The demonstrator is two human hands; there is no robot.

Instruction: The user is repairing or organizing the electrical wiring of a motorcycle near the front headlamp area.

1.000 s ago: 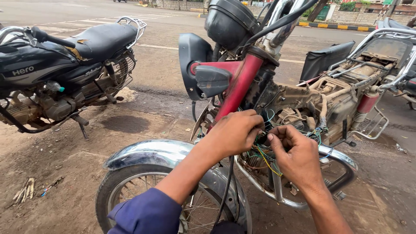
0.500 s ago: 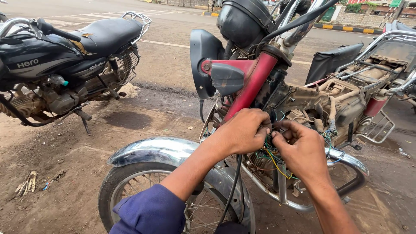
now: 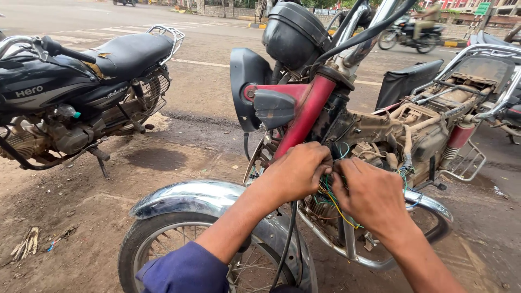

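A stripped red motorcycle (image 3: 304,108) stands before me, its tank and seat off and its wiring bare. My left hand (image 3: 297,171) and my right hand (image 3: 369,195) meet just behind the red frame tube. Both pinch a bundle of thin coloured wires (image 3: 332,198), yellow, green and blue, that hangs between them. The fingertips are hidden among the wires. My left sleeve (image 3: 184,271) is dark blue. The chrome front mudguard (image 3: 190,198) and spoked wheel (image 3: 244,268) lie under my left forearm.
A black motorcycle (image 3: 76,87) is parked at the left on its stand. A chrome crash guard (image 3: 429,203) curves beside my right hand. The ground is bare dirt with scraps (image 3: 27,244); a paved road with a passing rider (image 3: 412,27) runs behind.
Both hands have stayed together on the wires while my view has shifted closer and slightly left. The fingers have worked a little deeper into the bundle.
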